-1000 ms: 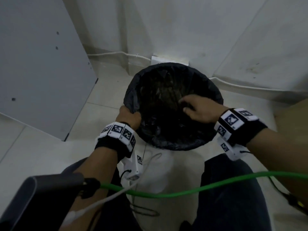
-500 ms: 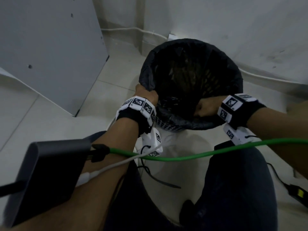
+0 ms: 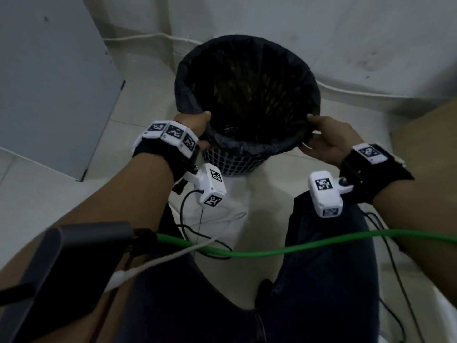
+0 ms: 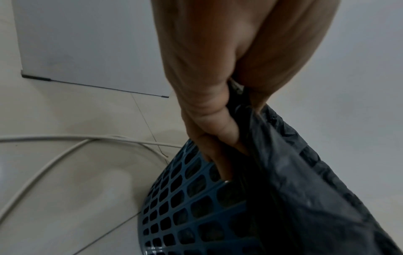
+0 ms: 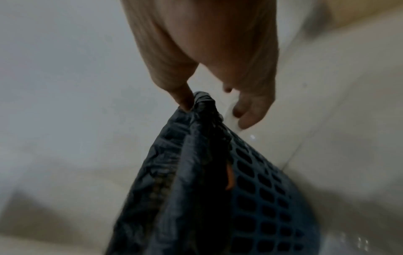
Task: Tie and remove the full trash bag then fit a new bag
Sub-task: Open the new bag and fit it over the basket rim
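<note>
Hands are working on opposite sides of one black trash bag, which is sitting inside a blue lattice bin on the floor directly ahead of the person and between the two wrists. The left hand is gripping the near-left stretch of the bag's folded-over rim, its fingers curling round a bunch of plastic and pressing against the outside of the bin; the left wrist view is showing the film gathered tightly into that fist. The right hand is taking the near-right stretch in a lighter way: thumb and a finger appear to be pinching a small peak of plastic, while the remaining fingers are hanging loose beside the bin wall, touching nothing that I can make out.

The hands are staying well apart, roughly the width of the bin's mouth, and this seems deliberate: holding the rim at two facing points is probably the way to peel the overhang up off the bin's edge before drawing the sides together for a knot. The far part of the rim, away from both hands, is lying folded over the edge. Brownish rubbish is showing dimly inside the bag, too dark to identify.

A green cable is trailing across the person's lap, below both wrists and clear of the bin. No fresh bag is visible anywhere, so tying is judged to be only beginning.
</note>
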